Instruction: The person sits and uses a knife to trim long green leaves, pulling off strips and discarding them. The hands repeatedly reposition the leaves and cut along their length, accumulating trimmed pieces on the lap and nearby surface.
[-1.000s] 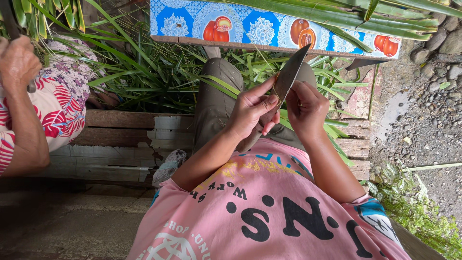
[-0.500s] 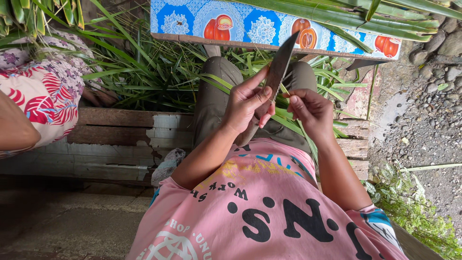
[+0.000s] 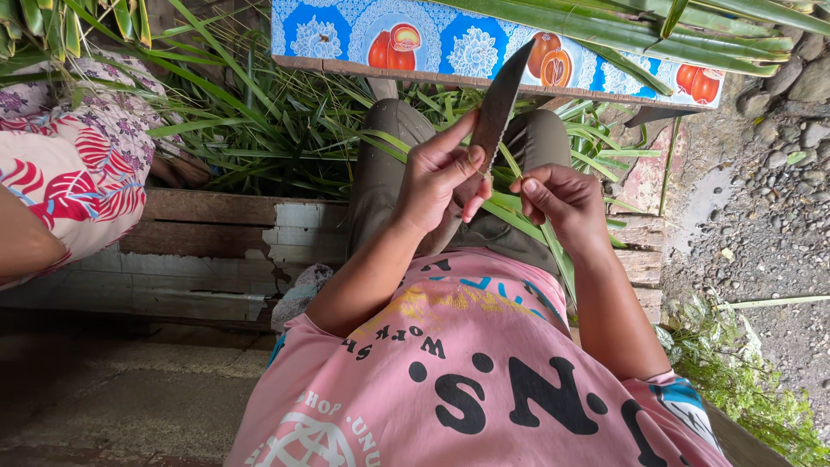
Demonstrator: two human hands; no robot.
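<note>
My left hand (image 3: 441, 177) grips a long dark knife (image 3: 500, 102), blade pointing up and away, with the index finger laid along it. My right hand (image 3: 558, 201) pinches a thin green leaf strip (image 3: 517, 220) right beside the blade's lower edge. Both hands hover over my lap, above olive trousers (image 3: 385, 164) and a pink printed shirt (image 3: 484, 372). The knife's handle is hidden inside my left fist.
Long green leaves (image 3: 259, 130) lie piled ahead and over a board with a blue patterned cloth (image 3: 346, 35). A person in a floral garment (image 3: 69, 173) sits at the left. A worn wooden plank (image 3: 216, 242) runs under me; gravel ground (image 3: 769, 216) lies right.
The knife has tilted more upright and shifted slightly left. My right hand dropped lower, pinching the leaf strip near the blade. The person at the left lowered their arm.
</note>
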